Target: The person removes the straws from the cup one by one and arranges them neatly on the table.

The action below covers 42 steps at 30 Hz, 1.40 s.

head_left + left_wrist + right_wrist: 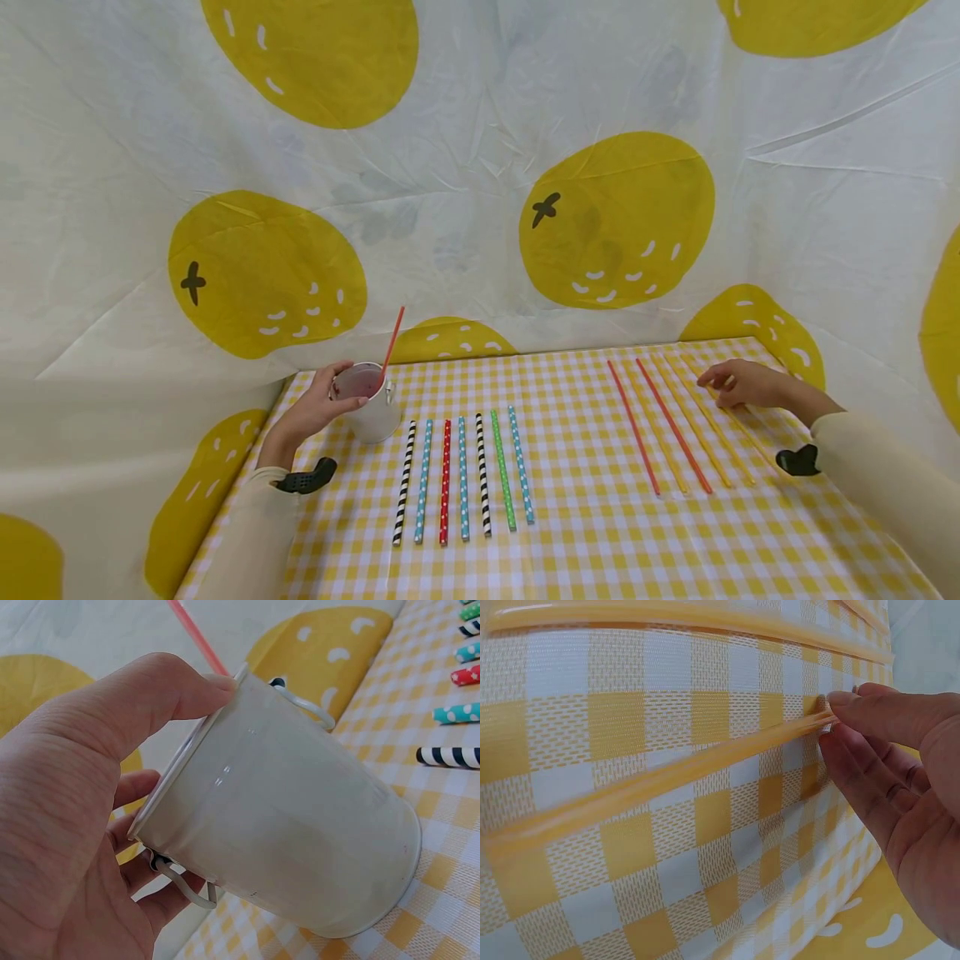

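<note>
At the left of the table, my left hand (318, 408) grips a white metal bucket (285, 802) by its rim, thumb on the near edge and fingers round the far side. The bucket has small side handles (184, 885) and stands on the cloth. One red straw (393, 342) leans up out of it. On the right, the fingertips of my right hand (900, 772) pinch the far end of a translucent yellow straw (667, 772), which lies along the cloth. More yellow straws (693, 417) and two red straws (675, 427) lie to the left of that hand.
Several patterned paper straws (446, 483), striped and dotted, lie in a row mid-table. A yellow-and-white checked cloth (577, 550) covers the table. Behind it hangs a pale curtain (450, 217) printed with large yellow fruit.
</note>
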Each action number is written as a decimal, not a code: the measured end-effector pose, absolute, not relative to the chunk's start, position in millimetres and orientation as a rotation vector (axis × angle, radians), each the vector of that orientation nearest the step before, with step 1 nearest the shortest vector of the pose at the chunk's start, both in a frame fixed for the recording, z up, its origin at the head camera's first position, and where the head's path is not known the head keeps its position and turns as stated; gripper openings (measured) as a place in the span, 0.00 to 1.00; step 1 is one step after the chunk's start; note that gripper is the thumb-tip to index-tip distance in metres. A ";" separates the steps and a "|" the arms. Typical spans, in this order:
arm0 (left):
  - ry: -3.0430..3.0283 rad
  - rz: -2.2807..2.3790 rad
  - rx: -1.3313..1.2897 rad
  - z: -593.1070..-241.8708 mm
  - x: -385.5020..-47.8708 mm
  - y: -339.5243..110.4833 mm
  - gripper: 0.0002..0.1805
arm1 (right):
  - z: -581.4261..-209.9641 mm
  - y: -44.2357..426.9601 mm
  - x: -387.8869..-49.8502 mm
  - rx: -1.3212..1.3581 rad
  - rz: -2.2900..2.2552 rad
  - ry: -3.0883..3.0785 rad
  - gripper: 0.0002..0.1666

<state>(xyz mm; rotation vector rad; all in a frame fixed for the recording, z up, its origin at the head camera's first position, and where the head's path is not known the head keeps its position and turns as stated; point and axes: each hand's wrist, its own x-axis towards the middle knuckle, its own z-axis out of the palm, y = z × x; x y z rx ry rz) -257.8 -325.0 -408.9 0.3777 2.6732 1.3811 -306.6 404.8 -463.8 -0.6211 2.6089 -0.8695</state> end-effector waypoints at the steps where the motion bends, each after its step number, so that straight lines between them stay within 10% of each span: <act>1: 2.670 1.387 0.371 -408.6 -257.8 -325.1 0.44 | -464.0 404.5 -306.8 -0.613 -0.863 2.619 0.23; 42: 2.710 1.316 0.369 -433.2 -280.5 -342.1 0.47 | -425.0 348.0 -307.2 -0.678 -0.941 2.750 0.23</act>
